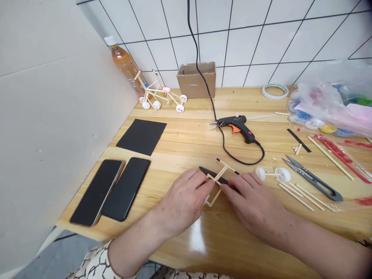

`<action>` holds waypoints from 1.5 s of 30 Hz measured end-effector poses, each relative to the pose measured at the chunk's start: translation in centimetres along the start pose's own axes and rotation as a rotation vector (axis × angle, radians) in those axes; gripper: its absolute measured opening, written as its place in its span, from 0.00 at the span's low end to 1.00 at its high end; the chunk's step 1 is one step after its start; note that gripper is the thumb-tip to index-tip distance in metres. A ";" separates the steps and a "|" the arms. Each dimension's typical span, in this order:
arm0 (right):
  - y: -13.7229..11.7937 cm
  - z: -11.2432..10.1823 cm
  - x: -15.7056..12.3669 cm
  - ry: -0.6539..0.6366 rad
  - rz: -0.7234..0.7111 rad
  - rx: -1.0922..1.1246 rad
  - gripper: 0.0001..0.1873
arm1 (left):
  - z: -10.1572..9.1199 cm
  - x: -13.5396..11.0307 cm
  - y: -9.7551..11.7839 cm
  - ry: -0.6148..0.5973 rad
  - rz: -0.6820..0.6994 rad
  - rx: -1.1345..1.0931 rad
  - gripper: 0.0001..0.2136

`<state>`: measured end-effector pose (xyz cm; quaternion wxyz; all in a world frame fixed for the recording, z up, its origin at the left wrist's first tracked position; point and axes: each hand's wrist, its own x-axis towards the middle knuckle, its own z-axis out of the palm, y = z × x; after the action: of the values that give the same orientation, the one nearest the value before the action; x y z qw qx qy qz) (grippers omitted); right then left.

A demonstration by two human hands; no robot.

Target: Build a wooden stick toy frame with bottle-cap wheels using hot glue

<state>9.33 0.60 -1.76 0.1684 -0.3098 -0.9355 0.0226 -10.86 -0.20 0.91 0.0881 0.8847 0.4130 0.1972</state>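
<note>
My left hand (186, 197) is closed, its thumb and fingers pinching a small frame of thin wooden sticks (221, 173) with a black-tipped crossbar. My right hand (251, 195) is closed too, with its fingertips at the right side of the same frame. Behind the frame, a dark pointed tool like needle-nose pliers (207, 171) runs toward my right hand, which hides its rear end. Just beyond that hand lies a stick axle with two white wheels (282, 174). Part of the frame is hidden by my left fingers.
A glue gun (240, 126) lies behind my hands, its cord looping forward. Thread snips (315, 180) and loose sticks (302, 195) lie right. Two phones (126, 190) and a black sheet (142, 135) are left. Farther back stand a bottle (123, 62), wheeled stick models (157, 93) and a cardboard box (196, 83).
</note>
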 end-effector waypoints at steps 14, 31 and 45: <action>-0.1 -0.4 0.0 0.022 0.003 -0.016 0.15 | -0.2 -1.2 -0.7 0.035 -0.168 -0.245 0.16; 0.1 -2.6 0.2 0.127 0.033 -0.001 0.09 | -1.2 -1.1 -2.2 -0.069 -0.472 -0.407 0.10; -0.3 -2.3 -0.7 0.094 0.063 0.049 0.10 | -0.6 -0.8 -2.0 -0.198 -0.600 -0.531 0.10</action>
<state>10.46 -0.26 0.26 0.2190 -0.3357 -0.9154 0.0363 -13.04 0.47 0.59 0.4065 0.6864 0.5767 0.1763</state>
